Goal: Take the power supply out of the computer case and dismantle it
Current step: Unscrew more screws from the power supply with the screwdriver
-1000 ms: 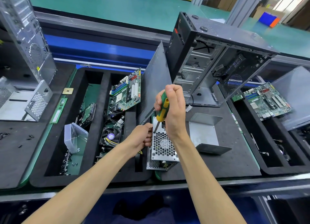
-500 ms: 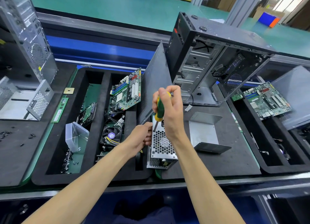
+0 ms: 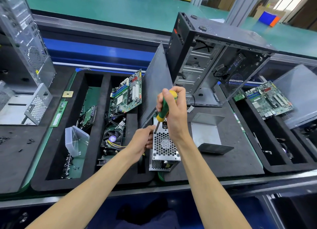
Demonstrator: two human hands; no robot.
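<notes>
we have a single view, from a wide-angle camera worn on the person's head, so there is no second view to share anything with. it looks forward and steeply down over the bench, with both forearms running up from the bottom edge to the left hand [image 3: 142,141] and right hand [image 3: 173,112] near the middle of the frame. the hands and the power supply [image 3: 163,149] sit close under the lens; the computer case [image 3: 214,57] stands farther back, right of centre. straight edges bow toward the borders, and the green table [image 3: 120,9] fills the top.
</notes>
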